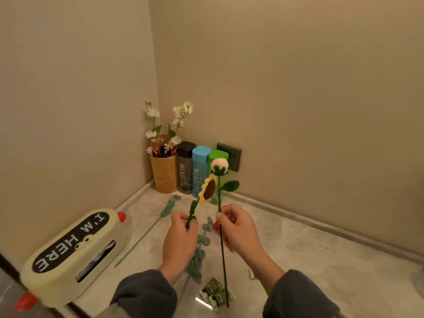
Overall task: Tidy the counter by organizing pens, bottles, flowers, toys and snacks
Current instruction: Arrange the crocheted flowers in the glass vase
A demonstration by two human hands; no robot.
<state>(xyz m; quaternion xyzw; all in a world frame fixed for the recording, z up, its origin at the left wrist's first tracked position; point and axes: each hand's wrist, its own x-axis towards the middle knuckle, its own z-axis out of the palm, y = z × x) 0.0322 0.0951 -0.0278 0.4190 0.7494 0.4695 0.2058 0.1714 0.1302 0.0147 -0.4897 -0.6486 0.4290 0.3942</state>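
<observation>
In the head view, at frame centre, we see the left hand [180,239] with fingertips curled in a pinch on the crochet sunflower [207,189] by its green stem. The right hand [238,228] pinches the pink rose [219,165] by its long stem. Both flowers stand upright above the counter [298,249]. In the corner behind stand the pen cup [164,173] and three bottles [199,171]. Snack packets [213,292] lie at lower centre.

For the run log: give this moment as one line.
left hand: grips sunflower stem | right hand: pinches rosebud stem | neither placed yet
</observation>
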